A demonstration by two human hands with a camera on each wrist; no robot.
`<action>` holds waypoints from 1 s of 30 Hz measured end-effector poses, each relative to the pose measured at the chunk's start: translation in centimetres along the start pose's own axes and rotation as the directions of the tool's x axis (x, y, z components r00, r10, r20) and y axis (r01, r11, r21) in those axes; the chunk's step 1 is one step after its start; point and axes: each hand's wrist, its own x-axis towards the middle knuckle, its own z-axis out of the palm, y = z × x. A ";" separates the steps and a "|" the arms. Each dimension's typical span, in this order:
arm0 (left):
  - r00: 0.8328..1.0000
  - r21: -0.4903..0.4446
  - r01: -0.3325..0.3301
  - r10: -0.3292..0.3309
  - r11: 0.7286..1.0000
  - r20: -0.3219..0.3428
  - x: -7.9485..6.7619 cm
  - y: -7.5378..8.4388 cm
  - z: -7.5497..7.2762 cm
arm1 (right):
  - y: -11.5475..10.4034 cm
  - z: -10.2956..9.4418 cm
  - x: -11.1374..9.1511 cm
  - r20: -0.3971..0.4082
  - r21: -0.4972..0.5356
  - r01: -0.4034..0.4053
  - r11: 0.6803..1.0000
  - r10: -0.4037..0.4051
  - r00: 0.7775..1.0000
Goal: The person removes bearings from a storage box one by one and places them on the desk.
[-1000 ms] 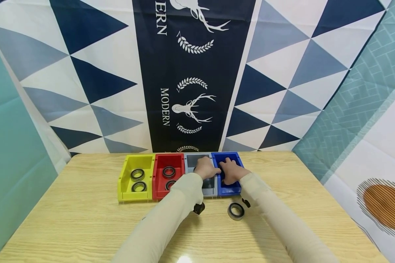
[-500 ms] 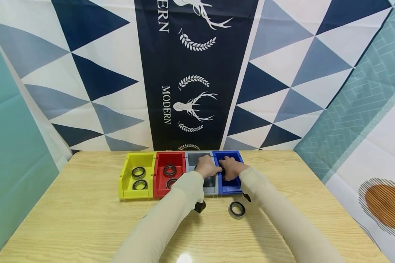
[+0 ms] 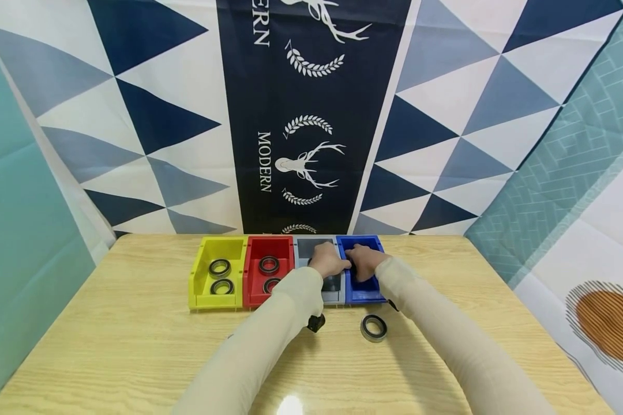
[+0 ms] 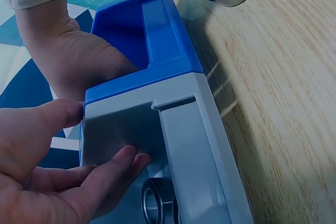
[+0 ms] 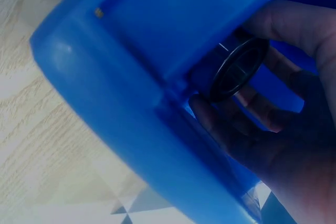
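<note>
My left hand point(image 3: 328, 260) is over the grey bin point(image 4: 194, 145), its thumb at the border with the blue bin point(image 3: 364, 295). Its fingers reach inside with nothing between them, and below them lies a bearing point(image 4: 152, 203). Inside the blue bin my right hand point(image 3: 364, 262) holds a black-faced ring bearing point(image 5: 239, 69) between thumb and fingers, tilted beside the bin wall. In the head view the hand mostly hides that bearing. Another bearing point(image 3: 374, 328) lies flat on the table in front of the blue bin.
Left of the grey bin stand a red bin point(image 3: 271, 248) and a yellow bin point(image 3: 199, 288), each with two bearings showing. All the bins stand side by side near the back edge of the wooden table point(image 3: 109, 323), before a patterned cloth backdrop point(image 3: 311, 104).
The fingers of my right hand, spread in the blue bin earlier, have drawn together around the bearing. My left hand stays over the grey bin. The head view has tilted slightly down.
</note>
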 end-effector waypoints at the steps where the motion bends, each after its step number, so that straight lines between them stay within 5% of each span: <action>1: 1.000 -0.009 0.002 -0.002 1.000 0.005 0.0 0.0 0.0 | 0.1 0.0 0.0 -0.008 -0.003 0.011 1.000 -0.011 1.000; 16: 1.000 -0.041 -0.002 0.001 0.999 -0.017 -0.2 0.3 0.0 | 1.0 0.1 -0.4 -0.083 0.114 0.110 0.987 -0.101 0.991; 24: 1.000 -0.035 0.011 -0.012 0.999 -0.015 0.0 0.0 0.1 | 1.6 1.2 -1.2 -0.267 0.086 0.281 0.956 -0.250 0.931; 30: 0.999 -0.022 0.017 -0.018 1.000 -0.030 0.0 -0.1 0.3 | 1.6 1.4 -2.0 -0.314 0.064 0.304 0.951 -0.269 0.910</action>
